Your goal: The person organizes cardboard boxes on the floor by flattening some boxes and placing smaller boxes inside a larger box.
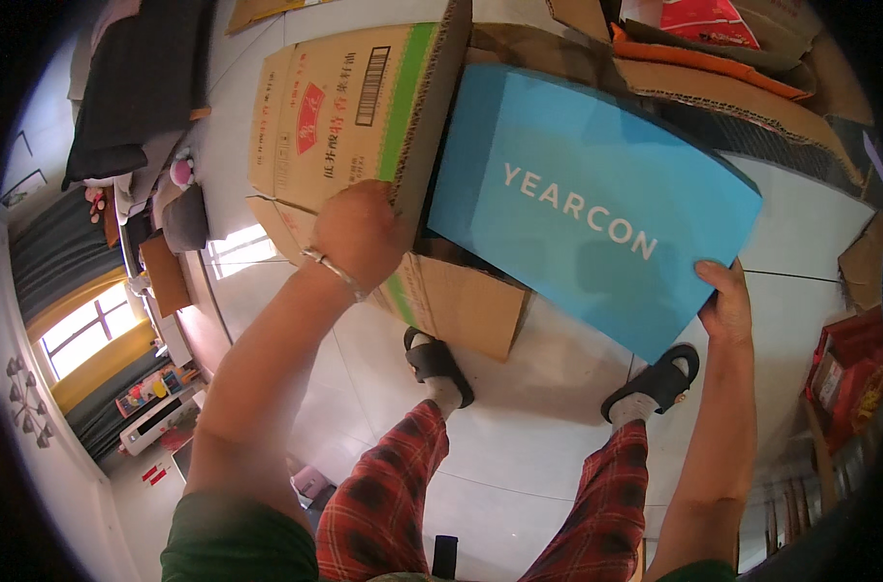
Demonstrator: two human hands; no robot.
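Note:
A large blue Yearcon shoe box (579, 284) slants across the mouth of a brown cardboard carton (285, 145). The blue box's left end sits within the carton's opening, and its right end sticks out over the floor. My right hand (725, 302) grips the near right corner of the blue box, thumb on top; the fingers beneath are hidden. At the carton's near edge, my left hand (360, 236) is closed on the raised flap, which has a green stripe and printing. Another carton flap (477, 302) hangs open toward my feet.
Cut cardboard pieces (739, 94) and a red packet (710, 25) lie beyond the blue box. Red packaging (848, 378) stands at the right. My slippered feet (441, 367) are on the tiled floor (543, 451), near the carton. Dark seating (139, 87) is at far left.

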